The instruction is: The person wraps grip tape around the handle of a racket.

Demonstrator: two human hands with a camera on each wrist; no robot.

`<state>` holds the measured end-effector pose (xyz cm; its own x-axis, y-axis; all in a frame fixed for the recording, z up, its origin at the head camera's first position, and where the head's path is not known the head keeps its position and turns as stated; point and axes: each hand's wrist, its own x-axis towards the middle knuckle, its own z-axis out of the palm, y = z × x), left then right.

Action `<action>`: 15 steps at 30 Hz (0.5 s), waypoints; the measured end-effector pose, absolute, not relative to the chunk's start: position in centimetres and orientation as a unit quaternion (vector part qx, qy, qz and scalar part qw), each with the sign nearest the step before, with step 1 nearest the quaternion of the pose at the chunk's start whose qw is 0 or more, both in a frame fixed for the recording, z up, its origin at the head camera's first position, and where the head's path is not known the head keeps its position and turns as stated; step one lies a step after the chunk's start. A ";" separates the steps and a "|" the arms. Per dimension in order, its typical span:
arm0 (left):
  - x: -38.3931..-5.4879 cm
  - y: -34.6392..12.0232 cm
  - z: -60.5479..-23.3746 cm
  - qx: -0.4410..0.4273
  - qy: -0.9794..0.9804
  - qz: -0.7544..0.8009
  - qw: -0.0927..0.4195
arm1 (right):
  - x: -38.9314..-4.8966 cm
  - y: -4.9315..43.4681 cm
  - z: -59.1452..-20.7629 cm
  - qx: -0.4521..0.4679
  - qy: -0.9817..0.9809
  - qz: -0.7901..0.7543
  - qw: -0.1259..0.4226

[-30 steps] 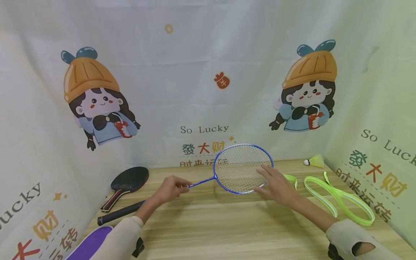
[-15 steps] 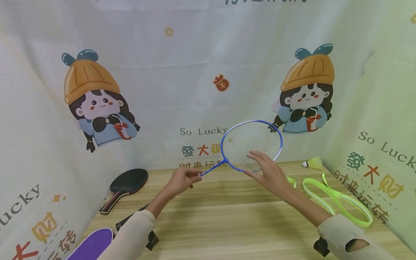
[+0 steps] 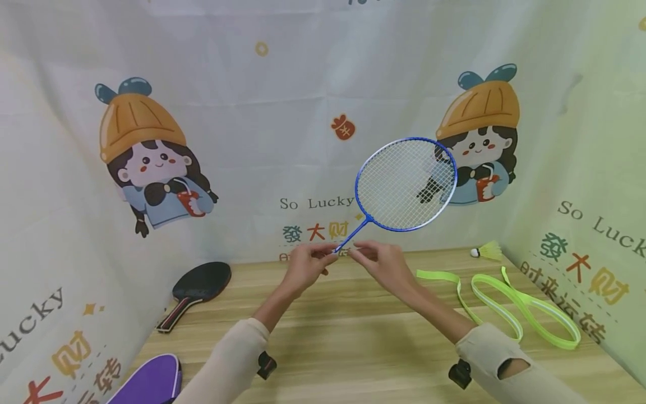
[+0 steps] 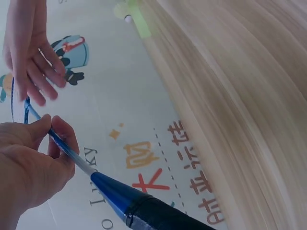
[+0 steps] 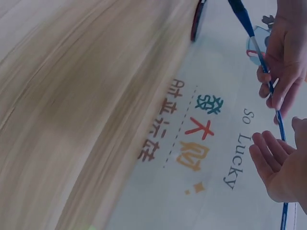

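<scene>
My left hand (image 3: pixel 307 265) pinches the thin shaft of a blue badminton racket (image 3: pixel 410 185) between thumb and fingers. The racket is raised off the table, its strung head tilted up and to the right. In the left wrist view, the blue cone (image 4: pixel 112 189) and dark grip (image 4: pixel 165 216) stretch back from that pinch. Close to the shaft, on the head side of the pinch, is my right hand (image 3: pixel 387 265). Its fingers (image 5: pixel 269 152) are loosely extended and the thumb stands apart. Whether it touches the shaft is unclear. My left forearm hides the racket's grip in the head view.
A black table tennis paddle (image 3: pixel 202 280) lies at the left, with a purple, white-edged object (image 3: pixel 151 381) nearer, partly cut off. Right of my hands are a yellow-green strap (image 3: pixel 552 322) and a shuttlecock (image 3: pixel 487 251). Printed cloth (image 3: pixel 282 134) walls the wooden table (image 3: pixel 363 348).
The racket has risen and its head has tilted upward, held throughout in my left hand, which moved right and up. My right hand has slid from the strung head down beside the shaft.
</scene>
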<state>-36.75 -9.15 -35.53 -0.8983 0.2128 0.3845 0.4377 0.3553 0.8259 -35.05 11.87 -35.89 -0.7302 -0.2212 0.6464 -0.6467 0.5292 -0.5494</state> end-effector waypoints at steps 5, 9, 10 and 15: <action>-36.4 -8.0 -34.9 -0.206 -0.812 -0.528 0.140 | -36.1 10.5 -35.2 0.231 -0.813 0.482 0.231; -36.3 -7.5 -34.6 -0.204 -0.826 -0.493 0.184 | -36.5 10.0 -34.7 0.206 -0.793 0.527 0.224; -36.2 -7.5 -34.5 -0.204 -0.829 -0.485 0.191 | -36.6 9.9 -34.5 0.203 -0.790 0.534 0.224; -36.1 -7.7 -33.8 -0.218 -0.821 -0.486 0.204 | -36.7 9.5 -33.2 0.211 -0.776 0.551 0.225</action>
<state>-36.14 -7.70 -33.82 -0.8219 0.1603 0.5466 0.5564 0.4315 0.7101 -36.70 9.54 -33.19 -0.8102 -0.0796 0.5807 -0.5745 0.3042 -0.7599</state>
